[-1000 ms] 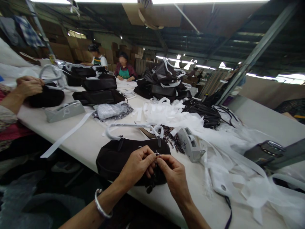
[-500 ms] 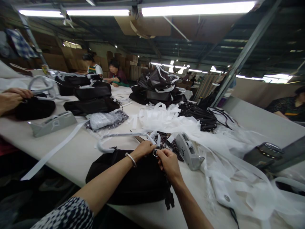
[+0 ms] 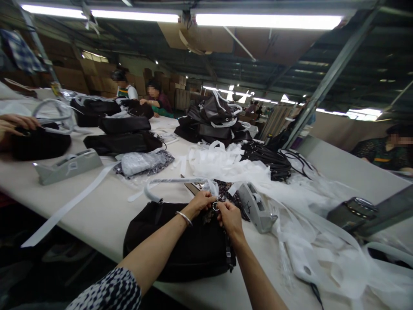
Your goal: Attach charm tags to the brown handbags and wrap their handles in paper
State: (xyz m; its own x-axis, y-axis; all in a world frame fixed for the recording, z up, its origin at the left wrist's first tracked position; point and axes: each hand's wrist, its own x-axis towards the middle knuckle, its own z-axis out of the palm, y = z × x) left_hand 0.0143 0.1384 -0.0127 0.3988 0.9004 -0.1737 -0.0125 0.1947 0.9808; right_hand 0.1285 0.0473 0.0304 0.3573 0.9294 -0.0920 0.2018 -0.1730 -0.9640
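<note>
A black bag lies at the near edge of the white table, its wrapped handle arching behind it. Both of my hands meet at the bag's upper right. My left hand, with a bangle at the wrist, pinches the strap end beside the handle's base. Close against it, my right hand has its fingers closed on a small metal ring. The exact grip of the fingertips is too small to make out.
Tape dispensers stand right and left. Behind are black bags, white wrapping strips, black straps and a dark cup. At far left, another person's hands touch a bag. More people sit farther back.
The bag and my hands appear slightly farther right in view. The ring is turned a little, and the strap hanging at the bag's right side has shifted. The other person's hands at left have moved slightly.
</note>
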